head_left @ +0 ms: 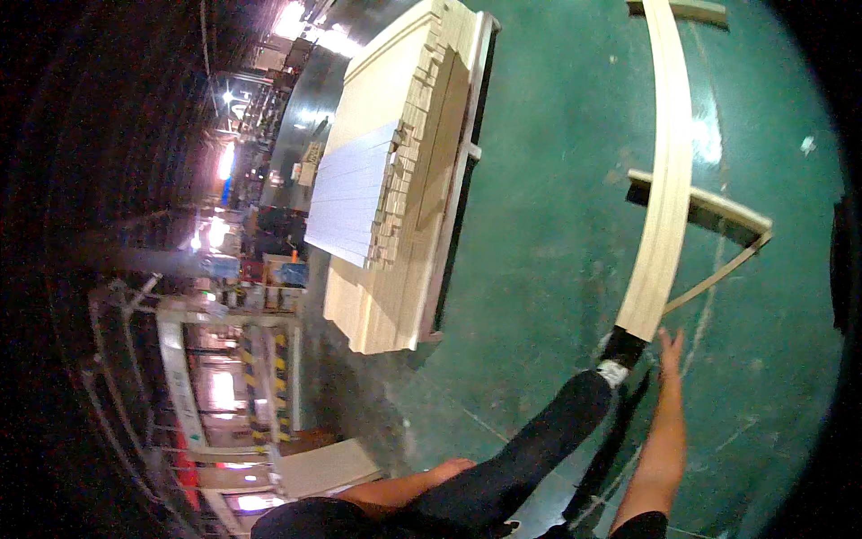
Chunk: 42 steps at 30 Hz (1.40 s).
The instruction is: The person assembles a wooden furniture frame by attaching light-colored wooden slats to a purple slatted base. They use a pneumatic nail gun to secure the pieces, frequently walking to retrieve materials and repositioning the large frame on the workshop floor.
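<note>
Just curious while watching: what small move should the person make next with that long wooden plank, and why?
Probably close the right hand around the near end of the long plank. The open hand reaches just beside that end, near the foot, without gripping it; the left hand is far back.

A tall stack of pale wooden boards (395, 207) is seen on the green floor (548, 225); shelving (224, 359) is set behind.
</note>
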Tool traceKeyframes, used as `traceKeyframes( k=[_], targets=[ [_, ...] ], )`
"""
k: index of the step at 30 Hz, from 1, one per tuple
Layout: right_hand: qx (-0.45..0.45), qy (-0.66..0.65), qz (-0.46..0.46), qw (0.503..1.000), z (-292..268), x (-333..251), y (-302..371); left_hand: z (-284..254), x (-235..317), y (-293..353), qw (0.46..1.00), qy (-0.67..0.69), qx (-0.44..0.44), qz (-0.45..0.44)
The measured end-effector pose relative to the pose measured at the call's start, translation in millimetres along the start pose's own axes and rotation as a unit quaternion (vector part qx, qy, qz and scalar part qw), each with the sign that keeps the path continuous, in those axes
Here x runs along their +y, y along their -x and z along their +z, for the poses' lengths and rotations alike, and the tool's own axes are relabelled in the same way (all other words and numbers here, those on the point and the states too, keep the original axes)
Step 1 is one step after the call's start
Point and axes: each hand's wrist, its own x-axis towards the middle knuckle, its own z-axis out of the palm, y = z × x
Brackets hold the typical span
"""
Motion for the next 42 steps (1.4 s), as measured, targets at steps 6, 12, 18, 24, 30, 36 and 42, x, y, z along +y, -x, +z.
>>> traceKeyframes(
  k=[6, 12, 18, 24, 30, 36, 42],
  targets=[
    [-0.016, -0.172, -0.064, 0.983, 45.2, 1.8, -112.6, -82.0, 31.5, -41.6, 0.999, 0.033, -0.011, 0.033],
    [-0.033, -0.144, -0.057, 0.987, 53.5, -15.4, -84.7, -127.9, 63.5, -73.1, 0.89, 0.239, -0.019, -0.389],
    [0.049, -0.134, -0.059, 0.988, -0.3, 5.3, 12.5, -133.0, 114.1, -159.4, 0.916, 0.287, 0.035, -0.278],
    [0.008, -0.138, -0.001, 0.99, -33.6, -32.5, 187.8, -81.4, 231.7, -187.7, 0.93, 0.339, -0.069, -0.122],
    [0.059, -0.039, -0.007, 0.997, -44.0, -79.4, 349.1, -43.0, 362.7, -180.1, 0.949, 0.282, -0.135, -0.049],
    [0.051, -0.055, 0.012, 0.997, -26.2, -108.6, 445.9, -37.7, 494.0, -190.0, 0.915, 0.338, -0.215, -0.05],
    [0.068, 0.026, -0.067, 0.995, 14.1, -200.1, 453.1, -137.4, 531.9, -342.4, 0.901, 0.418, -0.113, -0.022]
  ],
)
